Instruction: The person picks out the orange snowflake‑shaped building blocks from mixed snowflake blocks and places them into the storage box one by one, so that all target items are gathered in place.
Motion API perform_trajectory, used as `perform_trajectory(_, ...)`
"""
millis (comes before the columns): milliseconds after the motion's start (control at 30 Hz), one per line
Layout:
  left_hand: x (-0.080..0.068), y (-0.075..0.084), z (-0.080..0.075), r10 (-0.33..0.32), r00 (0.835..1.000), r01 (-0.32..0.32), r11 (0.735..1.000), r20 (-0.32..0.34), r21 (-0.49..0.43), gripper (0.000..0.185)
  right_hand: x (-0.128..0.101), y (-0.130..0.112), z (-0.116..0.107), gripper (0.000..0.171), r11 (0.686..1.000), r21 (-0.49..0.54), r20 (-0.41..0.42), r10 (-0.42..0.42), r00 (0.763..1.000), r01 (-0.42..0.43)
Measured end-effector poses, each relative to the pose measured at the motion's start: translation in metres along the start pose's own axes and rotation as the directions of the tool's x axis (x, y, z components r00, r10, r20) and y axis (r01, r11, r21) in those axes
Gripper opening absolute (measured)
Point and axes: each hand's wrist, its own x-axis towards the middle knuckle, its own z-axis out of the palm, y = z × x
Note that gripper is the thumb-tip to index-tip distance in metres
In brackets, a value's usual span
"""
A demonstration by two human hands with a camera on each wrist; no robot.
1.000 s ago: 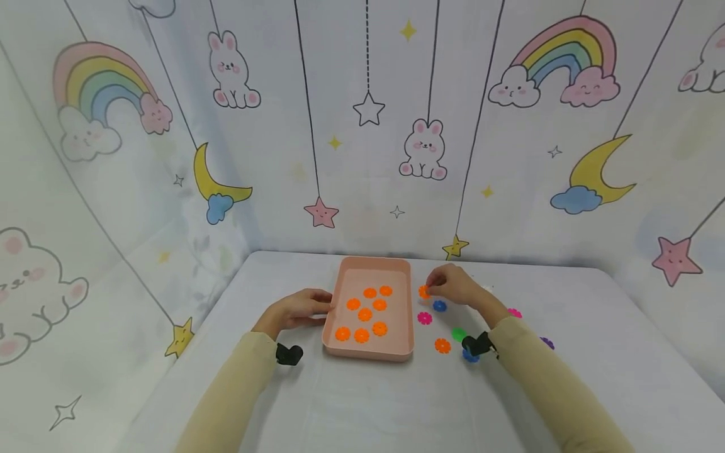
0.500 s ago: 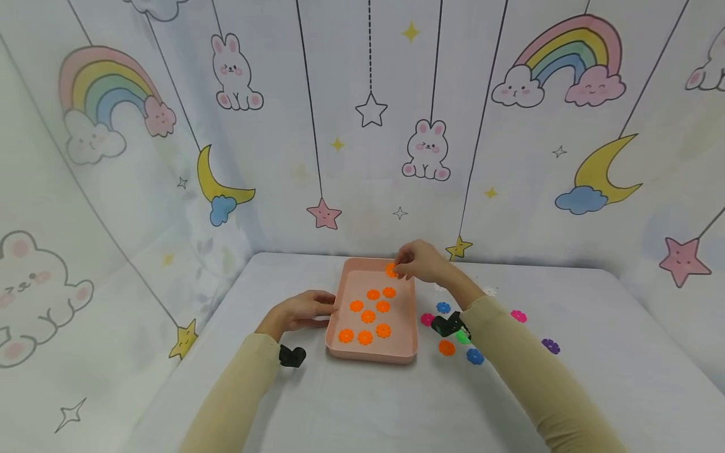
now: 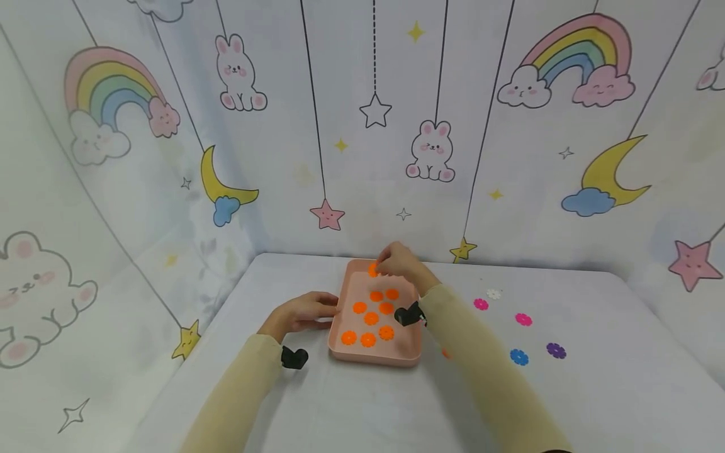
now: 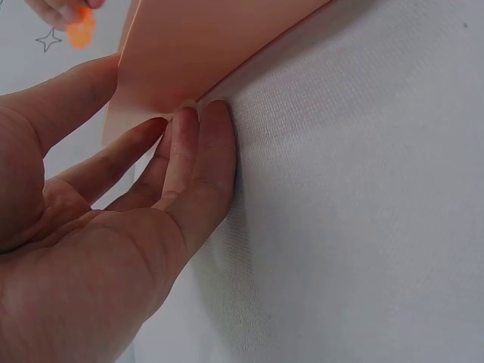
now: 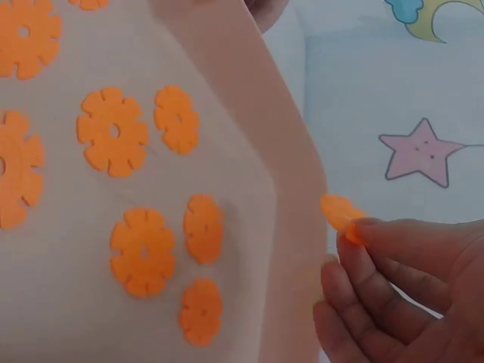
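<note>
My right hand (image 3: pixel 399 262) is above the far end of a peach-coloured plastic tray (image 3: pixel 375 361). Its thumb and fingers pinch an orange interlocking disc (image 5: pixel 336 209), a notched, flower-shaped piece seen tilted in the right wrist view. Several like orange discs (image 5: pixel 113 131) lie flat and apart inside the tray, each with a small centre hole. At the tray's left side rests my left hand (image 3: pixel 304 309). In the left wrist view the thumb and fingertips (image 4: pixel 185 125) touch the tray's outer wall and its lower edge, and the lowest fingers lie against the white cloth.
Right of the tray, loose discs lie scattered on the white tablecloth: two pink (image 3: pixel 523 319), one white (image 3: pixel 494 294), one blue (image 3: pixel 518 357) and one purple (image 3: pixel 556 350). My right sleeve (image 3: pixel 481 358) hides part of an orange disc (image 3: pixel 446 353). A patterned cloth backdrop stands close behind.
My right hand has lifted an orange disc from the table right of the tray and carried it left, over the tray's far end. The left hand stays at the tray's side.
</note>
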Motion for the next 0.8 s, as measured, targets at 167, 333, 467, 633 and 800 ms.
perform_trajectory(167, -0.001, 0.001, -0.001, 0.002, 1.0, -0.002, 1.0, 0.002, -0.006, 0.051, 0.011, 0.008, 0.016, 0.017, 0.993, -0.015, -0.004, 0.12, 0.993, -0.12)
perform_trajectory(333, 0.001, 0.0, -0.001, 0.013, 1.0, -0.013, 1.0, 0.016, -0.005, 0.05, 0.01, 0.012, 0.026, 0.018, 0.981, 0.086, 0.014, 0.176, 0.984, -0.176)
perform_trajectory(467, 0.002, 0.002, 0.001, 0.005, 1.0, -0.005, 1.0, 0.011, -0.003, 0.051, 0.011, 0.017, 0.029, 0.017, 0.984, 0.074, 0.017, 0.164, 0.986, -0.164)
perform_trajectory(633, 0.0, 0.003, 0.002, 0.004, 1.0, -0.004, 1.0, 0.003, 0.002, 0.051, 0.019, 0.021, 0.035, 0.02, 0.975, 0.038, 0.015, 0.219, 0.976, -0.219)
perform_trajectory(800, -0.001, 0.004, 0.002, 0.001, 1.0, -0.001, 1.0, -0.004, 0.005, 0.051, 0.024, 0.025, 0.041, 0.022, 0.967, 0.023, 0.02, 0.252, 0.967, -0.253)
